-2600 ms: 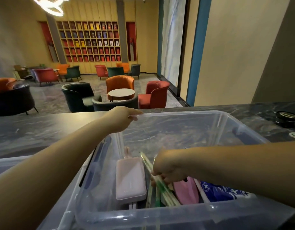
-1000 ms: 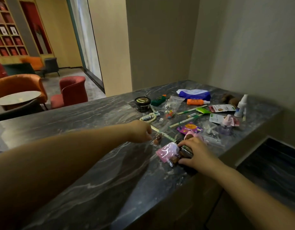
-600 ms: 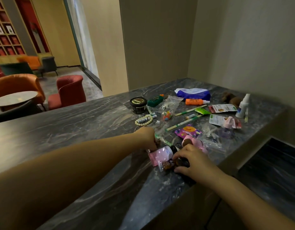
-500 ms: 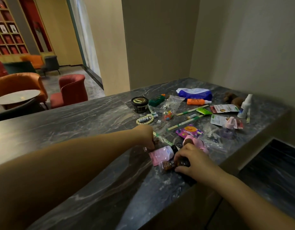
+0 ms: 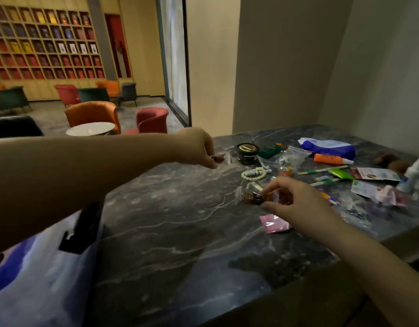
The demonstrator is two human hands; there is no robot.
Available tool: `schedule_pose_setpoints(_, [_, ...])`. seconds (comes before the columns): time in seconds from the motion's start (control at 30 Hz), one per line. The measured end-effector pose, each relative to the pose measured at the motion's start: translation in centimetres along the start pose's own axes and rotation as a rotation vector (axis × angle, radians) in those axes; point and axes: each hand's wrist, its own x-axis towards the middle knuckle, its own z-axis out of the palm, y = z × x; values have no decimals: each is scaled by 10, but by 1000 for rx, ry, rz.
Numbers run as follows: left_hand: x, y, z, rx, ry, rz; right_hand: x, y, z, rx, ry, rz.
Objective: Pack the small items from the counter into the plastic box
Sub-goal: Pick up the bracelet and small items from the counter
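Brown snack packet (image 5: 253,197) in clear wrapping hangs above the counter (image 5: 180,232), pinched at its right end between the thumb and curled fingers of our right hand (image 5: 291,204); its long axis runs roughly left to right, with the loose clear end pointing left. Our left hand (image 5: 196,148) is raised further back and to the left, fingers curled down and pinching a small dark item in clear wrap (image 5: 219,158); what the item is, we cannot tell. Just below the right hand a pink sachet (image 5: 275,224) lies flat on the stone.

Behind the right hand, the other small things are spread over the right part of the counter. A black round tin (image 5: 247,151) stands with its lid on, and a dark green tube (image 5: 271,149) lies just beside it. A pale bead bracelet (image 5: 254,173) lies near the tin. A clear zip bag (image 5: 294,156) lies flat; we cannot make out its contents. Farther right are a blue and white pouch (image 5: 327,148) and an orange tube (image 5: 328,158), lying on its side with its white cap pointing right. A white bottle (image 5: 413,173) stands near the right edge.

At lower left, the translucent plastic box (image 5: 38,279) shows one corner with a black latch (image 5: 82,228); something blue shows blurred through its wall.
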Motion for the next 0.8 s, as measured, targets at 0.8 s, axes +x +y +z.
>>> schedule_pose_setpoints(0.8, [-272,-352,-61,-24,-154,-584,87,-355,228,-130,-567,-285])
